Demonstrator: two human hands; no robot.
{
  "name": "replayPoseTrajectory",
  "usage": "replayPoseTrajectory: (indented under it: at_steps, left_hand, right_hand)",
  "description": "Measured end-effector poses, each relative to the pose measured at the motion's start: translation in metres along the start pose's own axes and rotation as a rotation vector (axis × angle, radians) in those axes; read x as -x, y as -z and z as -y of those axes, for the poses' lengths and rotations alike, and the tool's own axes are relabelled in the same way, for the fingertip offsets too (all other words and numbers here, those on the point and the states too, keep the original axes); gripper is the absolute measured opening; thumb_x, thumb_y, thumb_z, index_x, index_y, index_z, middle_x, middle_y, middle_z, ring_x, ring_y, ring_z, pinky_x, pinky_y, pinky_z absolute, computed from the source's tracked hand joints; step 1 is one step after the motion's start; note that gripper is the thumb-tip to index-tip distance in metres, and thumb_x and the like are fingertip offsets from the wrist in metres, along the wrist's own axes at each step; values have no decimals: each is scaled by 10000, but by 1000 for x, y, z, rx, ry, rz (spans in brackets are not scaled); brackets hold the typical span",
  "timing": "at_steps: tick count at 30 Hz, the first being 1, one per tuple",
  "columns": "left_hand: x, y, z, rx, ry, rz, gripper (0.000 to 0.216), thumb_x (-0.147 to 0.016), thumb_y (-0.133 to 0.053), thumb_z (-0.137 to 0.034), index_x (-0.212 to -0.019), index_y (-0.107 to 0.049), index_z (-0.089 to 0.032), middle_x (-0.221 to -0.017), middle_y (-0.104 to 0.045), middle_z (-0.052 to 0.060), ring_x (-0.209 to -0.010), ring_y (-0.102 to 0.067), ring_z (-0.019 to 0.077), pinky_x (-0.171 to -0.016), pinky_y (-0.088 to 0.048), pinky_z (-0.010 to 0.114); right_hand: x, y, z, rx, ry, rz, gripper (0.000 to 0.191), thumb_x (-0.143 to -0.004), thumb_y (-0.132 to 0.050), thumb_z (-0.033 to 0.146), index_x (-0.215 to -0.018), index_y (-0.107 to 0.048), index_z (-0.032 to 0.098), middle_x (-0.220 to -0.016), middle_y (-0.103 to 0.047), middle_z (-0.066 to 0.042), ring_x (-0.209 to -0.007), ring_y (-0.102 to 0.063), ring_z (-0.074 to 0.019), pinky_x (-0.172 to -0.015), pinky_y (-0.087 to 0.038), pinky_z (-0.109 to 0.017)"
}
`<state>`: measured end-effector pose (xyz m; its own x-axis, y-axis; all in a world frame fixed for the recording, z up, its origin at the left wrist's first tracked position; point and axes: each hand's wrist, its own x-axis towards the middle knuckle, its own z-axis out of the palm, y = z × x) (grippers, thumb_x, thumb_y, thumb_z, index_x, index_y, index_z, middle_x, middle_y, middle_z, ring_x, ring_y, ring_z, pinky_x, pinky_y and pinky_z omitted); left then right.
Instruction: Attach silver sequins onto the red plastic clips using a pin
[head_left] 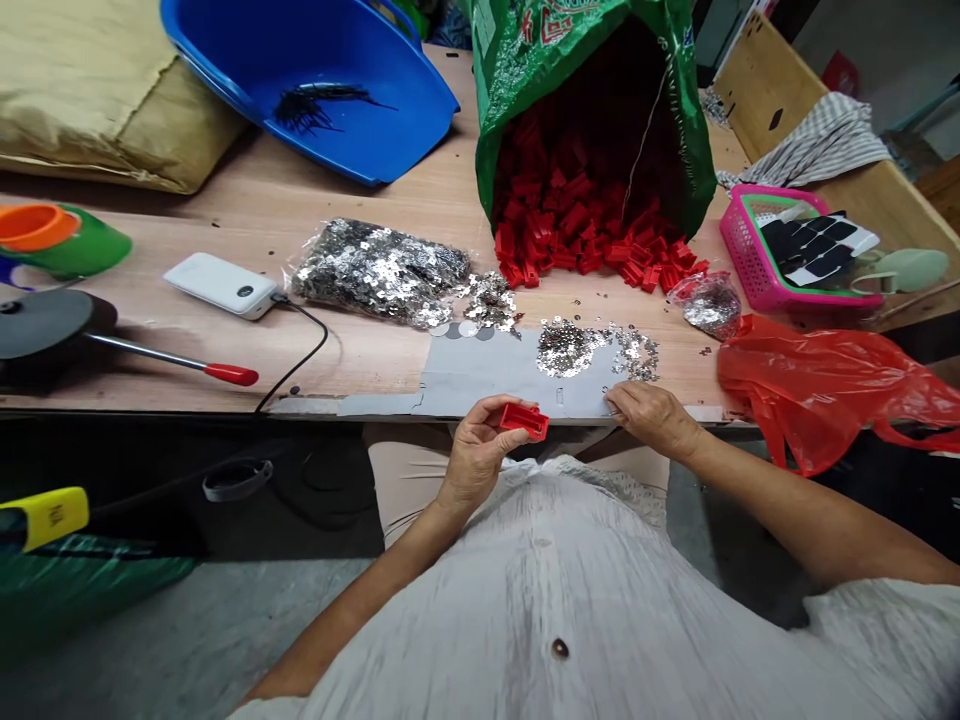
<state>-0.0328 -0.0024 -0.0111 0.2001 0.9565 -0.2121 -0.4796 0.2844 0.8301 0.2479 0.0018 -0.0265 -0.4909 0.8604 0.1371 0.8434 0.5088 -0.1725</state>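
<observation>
My left hand (476, 455) is closed around a small red plastic housing (526, 422), held tilted so its open hollow side shows, just in front of the table edge. At the edge of a grey sheet (495, 370), my right hand (651, 412) has its fingers pinched together. Whatever lies between those fingertips is too small to make out. Just beyond it sits a loose scatter of small silvery metal pieces (636, 352), with a denser pile of metal pieces (564, 348) to its left.
A green sack (499, 60) spills red housings (570, 215) onto the table. Left of it lie a clear bag of metal pieces (382, 265), a white power bank (221, 285) with cable, a blue scoop (360, 130) and a red-tipped lever (231, 374). Rightward are a pink basket (739, 245) and red bag (825, 385).
</observation>
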Motion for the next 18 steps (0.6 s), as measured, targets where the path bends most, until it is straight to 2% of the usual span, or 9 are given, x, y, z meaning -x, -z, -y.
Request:
replayPoseTrajectory:
  at_steps: [4, 7, 11, 15, 18]
  left_hand:
    - [-3, -1, 0, 32, 40, -9, 421, -607, -852, -216, -969, -640, -181, -964, -746, 65, -834, -717, 199, -695, -618, 331]
    - [-9, -7, 7, 81, 160, 0, 423, -630, -839, -209, -994, -629, -169, -965, -737, 68, -827, -717, 196, -698, -617, 327]
    - [-17, -19, 21, 128, 325, 14, 400, -656, -830, -224, -988, -614, -163, -883, -718, 37, -753, -706, 164, -675, -611, 307]
    - [-22, -26, 24, 164, 366, 42, 380, -667, -829, -237, -990, -639, -173, -877, -705, 26, -751, -694, 150, -687, -608, 306]
    - [-23, -25, 17, 187, 349, 42, 385, -690, -816, -249, -1039, -663, -196, -906, -709, 31, -776, -689, 146, -708, -595, 292]
  right_hand:
    - [-5, -1, 1, -127, -100, -106, 150, -871, -501, 128, -902, -632, 194, -847, -672, -71, -794, -621, -201, -735, -467, -306]
    - [-16, 0, 13, -293, -199, -177, 122, -879, -512, 181, -887, -632, 201, -800, -668, -40, -697, -605, -167, -671, -457, -284]
    - [-33, -3, 32, -439, -272, -199, 100, -883, -530, 223, -859, -624, 200, -777, -661, -23, -645, -567, -142, -635, -431, -267]
    - [-41, -1, 45, -528, -273, -222, 91, -886, -537, 241, -863, -614, 199, -780, -650, -17, -629, -546, -133, -613, -422, -258]
    - [-41, 6, 53, -554, -207, -243, 85, -903, -521, 239, -883, -595, 203, -799, -631, -25, -655, -546, -139, -616, -430, -262]
